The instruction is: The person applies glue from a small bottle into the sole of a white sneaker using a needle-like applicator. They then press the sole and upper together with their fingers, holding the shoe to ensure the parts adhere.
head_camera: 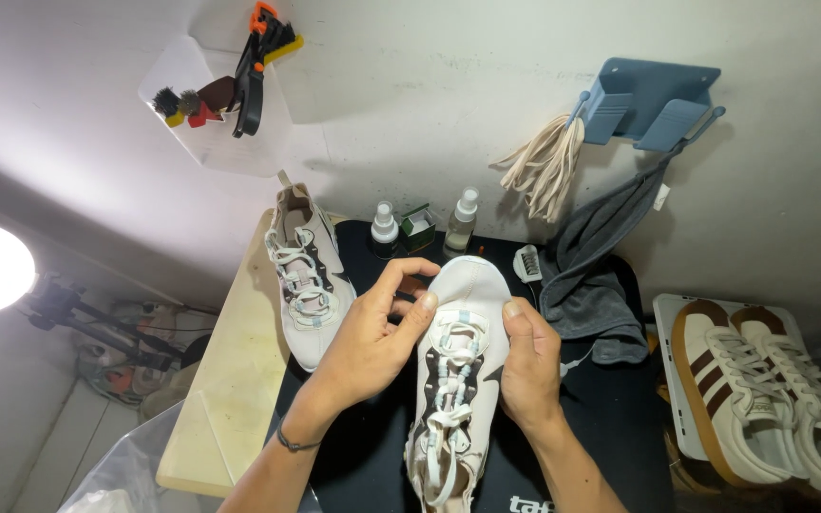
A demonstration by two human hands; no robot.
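Both hands held one white sneaker (458, 370) above the black mat (610, 418), toe pointing away from the person, laces up; the left hand (368, 342) gripped the shoe's left flank, its grip closed with thumb pressed on the upper near the top eyelets and fingers curled over the toe side; the right hand (529, 366) clasped the right flank, thumb lying along the upper beside the laces, grip likewise closed on the shoe; the matching second sneaker (308, 280) lay on the surface just left of the held one, apart from it; two small spray bottles (385, 228) and a little green box (418, 228) stood at the back of the mat; a small brush (528, 263) lay beside a grey cloth (591, 285); a pair of cream sneakers with brown stripes (762, 389) rested on a white tray (667, 309) at far right; a bundle of laces (544, 166) hung from a blue wall rack (653, 100).
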